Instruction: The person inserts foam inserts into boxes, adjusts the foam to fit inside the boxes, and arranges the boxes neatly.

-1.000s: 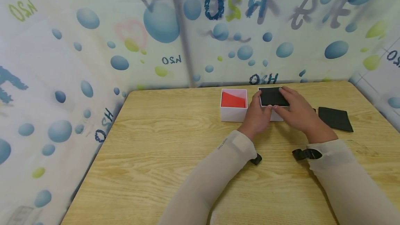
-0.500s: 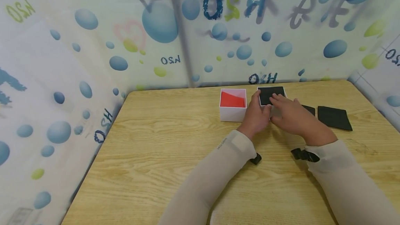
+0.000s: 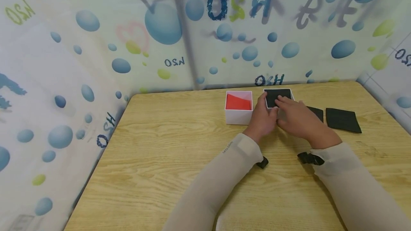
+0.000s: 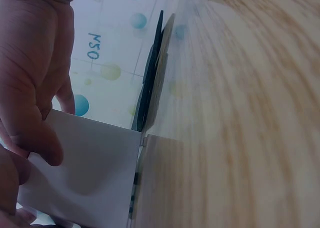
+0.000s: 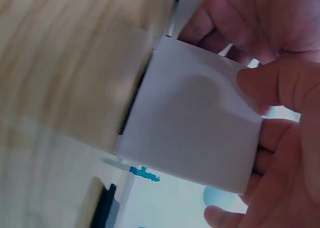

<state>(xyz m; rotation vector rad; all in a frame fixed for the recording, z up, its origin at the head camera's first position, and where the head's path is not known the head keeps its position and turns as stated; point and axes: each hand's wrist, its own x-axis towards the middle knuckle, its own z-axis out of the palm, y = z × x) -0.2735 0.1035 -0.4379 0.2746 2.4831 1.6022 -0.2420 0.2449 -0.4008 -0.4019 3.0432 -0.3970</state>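
A white box (image 3: 284,109) stands near the table's back edge, a flat black sheet (image 3: 273,95) filling its top; the sheet's material is unclear. My left hand (image 3: 262,120) grips the box by its left side, thumb at the front. Over the right part of the box lies my right hand (image 3: 297,118), its fingers extended across the black sheet. In the right wrist view the right thumb touches the box's plain white front (image 5: 185,112), and the left hand (image 5: 240,17) holds the side. The box's right side is mostly hidden.
Left of the hands stands a second white box (image 3: 238,117) with a red piece (image 3: 238,102) inside. Right of the hands lie two more black sheets, a partly hidden one (image 3: 316,112) and a fully visible one (image 3: 343,119). A patterned wall sheet (image 3: 205,38) hangs behind the wooden table (image 3: 154,145).
The right hand has shifted left from the box's right edge, its fingers now across the black sheet. This uncovers one sheet on the table. The left hand keeps its hold.
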